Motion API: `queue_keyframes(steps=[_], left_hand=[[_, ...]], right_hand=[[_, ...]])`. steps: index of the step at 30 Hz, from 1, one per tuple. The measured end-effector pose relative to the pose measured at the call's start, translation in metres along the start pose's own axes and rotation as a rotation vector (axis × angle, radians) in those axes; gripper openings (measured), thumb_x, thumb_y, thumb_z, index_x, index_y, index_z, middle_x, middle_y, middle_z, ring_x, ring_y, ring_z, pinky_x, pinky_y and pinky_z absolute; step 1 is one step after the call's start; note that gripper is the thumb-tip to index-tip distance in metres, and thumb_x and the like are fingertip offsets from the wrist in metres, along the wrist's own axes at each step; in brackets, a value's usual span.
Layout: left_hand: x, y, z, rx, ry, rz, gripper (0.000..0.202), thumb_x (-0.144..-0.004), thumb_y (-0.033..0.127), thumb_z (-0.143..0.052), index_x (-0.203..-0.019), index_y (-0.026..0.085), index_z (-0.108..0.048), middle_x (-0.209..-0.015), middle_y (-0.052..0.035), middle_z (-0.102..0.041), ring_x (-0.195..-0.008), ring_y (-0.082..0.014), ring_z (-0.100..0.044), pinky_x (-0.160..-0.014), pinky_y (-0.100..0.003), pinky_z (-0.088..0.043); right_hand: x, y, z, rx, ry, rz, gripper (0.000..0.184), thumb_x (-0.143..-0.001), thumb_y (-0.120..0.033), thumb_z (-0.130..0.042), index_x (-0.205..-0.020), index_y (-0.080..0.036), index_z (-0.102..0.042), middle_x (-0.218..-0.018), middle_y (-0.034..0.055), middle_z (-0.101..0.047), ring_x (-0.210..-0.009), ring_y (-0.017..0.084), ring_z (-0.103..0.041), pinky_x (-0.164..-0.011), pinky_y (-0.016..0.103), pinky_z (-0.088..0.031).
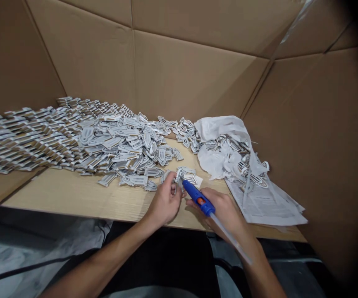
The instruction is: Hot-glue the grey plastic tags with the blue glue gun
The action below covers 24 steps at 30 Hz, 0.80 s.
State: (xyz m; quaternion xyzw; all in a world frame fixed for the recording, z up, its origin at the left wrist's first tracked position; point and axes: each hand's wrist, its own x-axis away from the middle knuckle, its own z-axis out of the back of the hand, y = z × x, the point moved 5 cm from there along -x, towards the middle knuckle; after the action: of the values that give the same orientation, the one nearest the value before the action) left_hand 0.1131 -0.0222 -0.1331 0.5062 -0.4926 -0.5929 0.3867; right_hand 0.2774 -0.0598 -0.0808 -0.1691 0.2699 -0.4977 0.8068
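My right hand (220, 207) is wrapped round a blue hot glue gun (196, 194), with a long clear glue stick (231, 240) sticking out of its back end. Pinched in my left hand (166, 200) is a small grey-white plastic piece (179, 176). The gun's nozzle meets or nearly meets this piece; I cannot tell whether they touch. Just beyond my fingers, a few more such pieces and a white card (194, 180) lie on the wooden board. A heap of loose grey pieces (129, 145) spreads out to the left of my hands.
Stacked rows of similar pieces (27, 136) fill the left side. At right, a torn white plastic bag (222, 124) holds more pieces, over printed paper sheets (268, 207). Cardboard walls (197, 74) enclose the wooden board (82, 194) at the back and sides.
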Motion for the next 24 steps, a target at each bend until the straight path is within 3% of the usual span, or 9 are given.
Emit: queue_keyframes(steps=[3, 6, 10, 13, 15, 19, 24], left_hand=[[0.002, 0.005, 0.002, -0.104, 0.012, -0.044, 0.026, -0.098, 0.037, -0.059, -0.117, 0.021, -0.052, -0.075, 0.0006, -0.064, -0.063, -0.0127, -0.06, -0.059, -0.021, -0.045], [0.001, 0.001, 0.003, -0.04, 0.04, -0.039, 0.031, -0.096, 0.042, -0.063, -0.117, 0.021, -0.054, -0.075, 0.0003, -0.064, -0.058, -0.012, -0.056, -0.055, -0.021, -0.042], [-0.002, -0.008, 0.004, 0.123, 0.101, -0.002, 0.041, -0.092, 0.048, -0.067, -0.118, 0.023, -0.049, -0.078, 0.001, -0.064, -0.059, -0.0116, -0.058, -0.06, -0.022, -0.048], [-0.003, -0.008, 0.005, 0.161, 0.102, 0.005, 0.04, -0.091, 0.049, -0.068, -0.113, 0.023, -0.047, -0.083, -0.0008, -0.066, -0.067, -0.0129, -0.062, -0.068, -0.024, -0.051], [-0.003, -0.003, 0.008, 0.093, 0.115, -0.014, 0.033, -0.091, 0.047, -0.068, -0.103, 0.021, -0.051, -0.082, -0.001, -0.065, -0.069, -0.0127, -0.06, -0.068, -0.023, -0.048], [-0.003, 0.008, 0.017, -0.045, 0.167, -0.037, 0.03, -0.087, 0.043, -0.071, -0.083, 0.017, -0.058, -0.07, 0.002, -0.051, -0.066, -0.0104, -0.048, -0.063, -0.021, -0.039], [-0.004, 0.01, 0.017, 0.053, 0.156, -0.013, 0.035, -0.086, 0.047, -0.071, -0.085, 0.019, -0.052, -0.073, 0.0041, -0.047, -0.065, -0.0091, -0.045, -0.061, -0.02, -0.038]], right_hand=[[0.001, -0.003, -0.006, 0.1, -0.009, 0.009, 0.011, -0.098, -0.031, -0.064, -0.093, -0.021, -0.064, -0.088, 0.0027, -0.07, -0.074, 0.019, -0.067, -0.068, 0.027, -0.042], [0.002, -0.008, -0.013, 0.191, 0.009, 0.027, 0.006, -0.097, -0.022, -0.061, -0.091, -0.02, -0.06, -0.087, 0.0033, -0.067, -0.069, 0.02, -0.066, -0.063, 0.028, -0.04], [0.004, -0.02, -0.008, 0.24, 0.209, 0.128, 0.009, -0.1, -0.023, -0.057, -0.092, -0.02, -0.059, -0.086, 0.0042, -0.065, -0.067, 0.02, -0.062, -0.06, 0.03, -0.037], [0.009, -0.022, 0.011, 0.108, 0.388, 0.164, 0.012, -0.102, -0.03, -0.061, -0.093, -0.021, -0.059, -0.084, 0.0021, -0.062, -0.071, 0.018, -0.06, -0.067, 0.028, -0.042], [0.01, -0.018, 0.024, 0.047, 0.44, 0.154, 0.018, -0.1, -0.034, -0.066, -0.089, -0.022, -0.059, -0.079, 0.0001, -0.058, -0.07, 0.016, -0.057, -0.068, 0.027, -0.043], [0.008, -0.008, 0.038, 0.033, 0.368, 0.121, 0.03, -0.1, -0.041, -0.066, -0.079, -0.021, -0.056, -0.073, -0.0014, -0.054, -0.066, 0.015, -0.052, -0.064, 0.026, -0.041], [0.006, -0.003, 0.029, 0.003, 0.089, 0.029, 0.035, -0.098, -0.045, -0.067, -0.076, -0.021, -0.057, -0.073, -0.0016, -0.059, -0.065, 0.015, -0.054, -0.062, 0.026, -0.04]])
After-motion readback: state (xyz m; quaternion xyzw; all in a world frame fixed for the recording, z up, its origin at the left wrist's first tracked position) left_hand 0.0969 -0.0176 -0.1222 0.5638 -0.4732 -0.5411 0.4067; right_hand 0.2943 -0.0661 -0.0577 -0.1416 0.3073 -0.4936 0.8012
